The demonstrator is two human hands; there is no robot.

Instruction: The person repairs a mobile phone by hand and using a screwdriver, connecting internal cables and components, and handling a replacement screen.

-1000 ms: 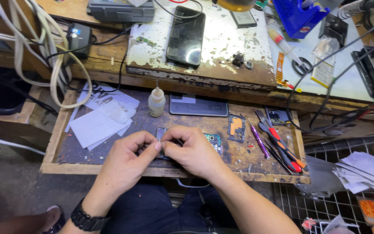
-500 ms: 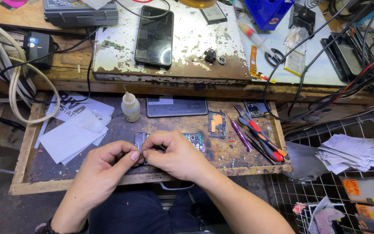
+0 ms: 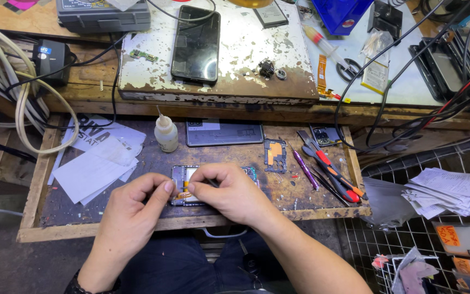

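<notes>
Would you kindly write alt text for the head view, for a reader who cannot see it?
Two bare hands, left hand and right hand, meet over an opened phone lying in a worn wooden drawer tray. Nearby lie a small dropper bottle, loose papers and screwdrivers.

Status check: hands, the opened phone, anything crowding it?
Left hand and right hand both pinching at the opened phone in the wooden tray. Phone lies flat, partly covered by fingers. Small bottle and papers nearby, not touching.

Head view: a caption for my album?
Both hands, left hand and right hand, work on an opened phone in a workbench drawer.
</notes>
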